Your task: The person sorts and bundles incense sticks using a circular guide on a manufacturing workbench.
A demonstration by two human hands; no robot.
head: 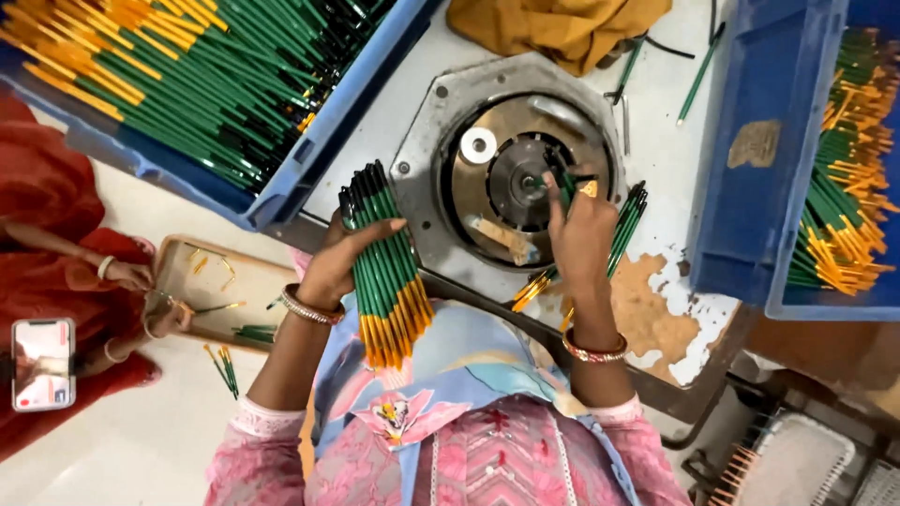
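bundle (pixel 386 267) of green pencils with yellow ends, upright at centre, black tips toward 12 o'clock, yellow ends toward 6. wrapped by left hand (pixel 339 258) from 9 o'clock, fingers curled round the upper half, thumb across the front. bangles on that wrist.

at 3 o'clock of the bundle, right hand (pixel 579 236), fingers drawn together, pinching one green pencil (pixel 565 187) whose tip points into the hub of the round metal machine (pixel 511 169). more pencils (pixel 626 230) tucked under that hand, fanning toward 2 o'clock and toward 8. red bangle at the wrist.

machine on a grey plate bolted to a worn table (pixel 656 309), paint flaked at 4 o'clock. white ring (pixel 478 144) lying on the disc.

blue crate (pixel 319 141) at 10 o'clock, packed with green and yellow pencils. second blue crate (pixel 750 141) at 3 o'clock, likewise filled. mustard cloth (pixel 553 28) at 12 o'clock. loose pencils beside it.

down at 8 o'clock, another person in red, hands at a wooden tray (pixel 206 281) on the floor, phone (pixel 42 364) nearby.
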